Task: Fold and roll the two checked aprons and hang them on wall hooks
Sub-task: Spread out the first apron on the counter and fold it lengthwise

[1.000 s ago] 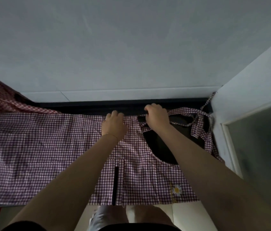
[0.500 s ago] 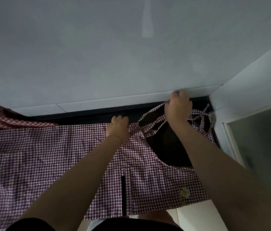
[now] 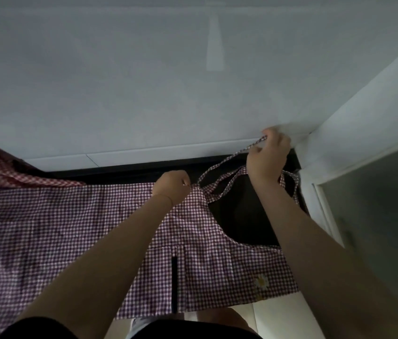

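red apron (image 3: pixel 2 167) cut off left, forearms hiding checked apron (image 3: pixel 58 228)

apron (image 3: pixel 70 228): purple-white check | daisy (image 3: pixel 261 282): white-yellow | wall (image 3: pixel 119 81): pale grey

Light: dim all over, with a cool grey-blue look.
Brightest spot: the white wall (image 3: pixel 193 94) at the upper part of the frame, and a pale streak of glare near the top middle.
Darkest spots: the black surface (image 3: pixel 242 216) at middle right, and the bottom edge of the frame.
Shadows: soft, with no sharp edges; a darker patch lies on the checked apron (image 3: pixel 58 228) at lower left.
Blur: the right hand (image 3: pixel 267 155) looks a bit smeared; the small checks stay clear near the middle.
Bending: straight lines curve and lean toward the edges, like a wide lens makes.
Arms: dull and shaded, with no shine.
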A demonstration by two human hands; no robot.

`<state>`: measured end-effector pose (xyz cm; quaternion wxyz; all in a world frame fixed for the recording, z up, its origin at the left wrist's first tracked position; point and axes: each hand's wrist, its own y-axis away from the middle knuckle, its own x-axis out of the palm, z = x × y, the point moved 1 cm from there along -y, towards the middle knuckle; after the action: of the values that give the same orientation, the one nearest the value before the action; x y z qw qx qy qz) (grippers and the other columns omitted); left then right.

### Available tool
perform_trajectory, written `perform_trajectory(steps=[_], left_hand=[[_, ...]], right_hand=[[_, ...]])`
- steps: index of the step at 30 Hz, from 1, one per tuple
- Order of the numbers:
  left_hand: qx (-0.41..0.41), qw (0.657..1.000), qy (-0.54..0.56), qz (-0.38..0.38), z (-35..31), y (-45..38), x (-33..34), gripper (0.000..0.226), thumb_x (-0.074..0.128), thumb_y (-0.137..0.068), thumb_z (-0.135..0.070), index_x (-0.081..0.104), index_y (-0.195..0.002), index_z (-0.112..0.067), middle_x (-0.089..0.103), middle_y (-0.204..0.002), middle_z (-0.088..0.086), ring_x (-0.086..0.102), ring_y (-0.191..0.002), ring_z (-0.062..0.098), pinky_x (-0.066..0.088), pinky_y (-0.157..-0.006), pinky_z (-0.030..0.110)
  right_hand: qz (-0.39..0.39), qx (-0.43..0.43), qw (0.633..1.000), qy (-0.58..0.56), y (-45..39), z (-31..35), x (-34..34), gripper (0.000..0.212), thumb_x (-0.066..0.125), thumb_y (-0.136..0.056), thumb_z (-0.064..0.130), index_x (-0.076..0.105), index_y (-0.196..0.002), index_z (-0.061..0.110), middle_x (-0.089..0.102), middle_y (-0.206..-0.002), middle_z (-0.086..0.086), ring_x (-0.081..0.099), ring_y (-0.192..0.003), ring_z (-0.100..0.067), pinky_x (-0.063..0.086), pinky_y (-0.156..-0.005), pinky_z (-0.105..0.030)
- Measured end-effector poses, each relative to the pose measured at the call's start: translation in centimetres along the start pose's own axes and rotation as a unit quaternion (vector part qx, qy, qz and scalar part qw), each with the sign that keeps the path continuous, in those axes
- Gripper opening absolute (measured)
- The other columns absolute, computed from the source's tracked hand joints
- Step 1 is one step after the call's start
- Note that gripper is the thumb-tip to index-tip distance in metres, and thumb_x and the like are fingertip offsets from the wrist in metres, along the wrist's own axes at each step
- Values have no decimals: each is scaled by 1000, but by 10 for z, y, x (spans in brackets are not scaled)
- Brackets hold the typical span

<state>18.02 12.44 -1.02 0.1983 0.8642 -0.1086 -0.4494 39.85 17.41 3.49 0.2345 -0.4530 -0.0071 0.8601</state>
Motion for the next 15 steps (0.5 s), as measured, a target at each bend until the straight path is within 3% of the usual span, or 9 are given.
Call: perform_trajectory(steps=[3,7,10,12,15], left_hand=[[45,998,-49,-18,4,11,5,12,62,-89,-27,73,-94,-24,65,-103,1,59,-101,21,53,-86,38],[89,984,-152,-6,10,32,14,15,59,-90,-36,73,-93,-32,66,-105,-6,54,-107,18,41,-93,36],[81,964,-253,3,17,42,20,22,52,-90,-39,67,-76,-31,67,-96,-9,54,-105,18,33,-99,39],[61,968,-242,29,23,46,23,33,47,-92,-38,51,-60,-28,62,-85,-7,54,-98,19,35,-99,40],[53,983,-175,31,31,48,29,32,42,-96,-31,53,-68,-21,65,-83,1,61,-89,24,45,-91,40]], right_hand=[[17,-18,997,79,13,1,0,27,56,-82,3,62,-108,7,53,-118,-16,49,-110,-35,40,-79,-40],[179,-161,969,52,38,15,23,13,57,-86,5,69,-89,8,64,-94,-8,58,-93,-28,47,-81,-41],[292,-235,927,31,67,28,47,19,56,-87,3,71,-99,8,67,-102,-7,60,-99,-24,49,-88,-39],[333,-262,905,24,82,33,62,24,54,-91,4,69,-109,8,67,-112,-7,60,-105,-23,48,-94,-38],[391,-269,877,72,94,36,80,27,51,-97,14,63,-121,12,63,-121,-6,57,-113,-24,43,-99,-39]])
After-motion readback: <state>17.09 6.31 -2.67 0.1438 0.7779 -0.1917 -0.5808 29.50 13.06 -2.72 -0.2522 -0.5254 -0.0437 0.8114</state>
